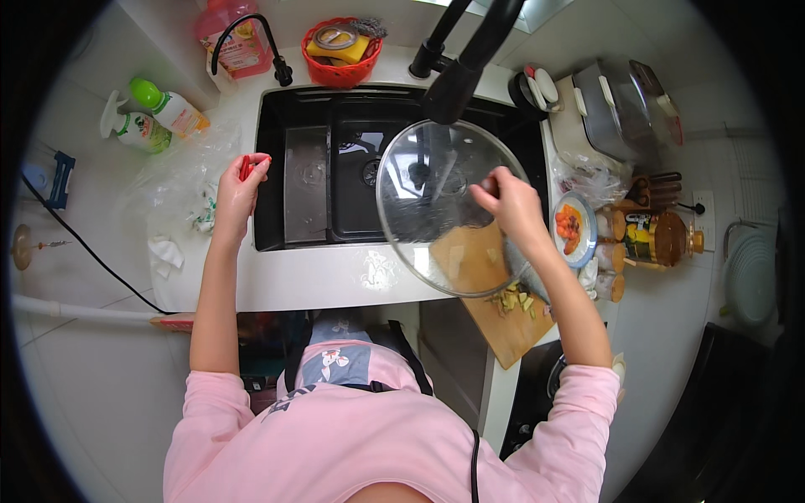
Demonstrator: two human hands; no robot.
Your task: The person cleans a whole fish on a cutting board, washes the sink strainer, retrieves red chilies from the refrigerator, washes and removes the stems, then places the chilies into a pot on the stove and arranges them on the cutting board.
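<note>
My right hand [519, 214] grips the dark knob of a round glass pot lid [418, 217]. The lid is held tilted over the right part of a black sink [352, 217] and the counter's front edge, below the black faucet [449, 94]. Through the glass, part of a wooden cutting board [509, 342] shows. Pale yellow chopped pieces [512, 298] lie on that board. At the sink's left edge, my left hand [234, 201] pinches small red pieces [245, 168], possibly chili peppers. Its fingers hide part of them.
A plate of chopped orange-red food [569, 229] sits right of the sink, near spice jars [610, 258] and an oil bottle [660, 237]. A red basket [343, 72] with sponges stands behind the sink. Pump bottles [144, 129] and clear plastic [182, 166] are at left.
</note>
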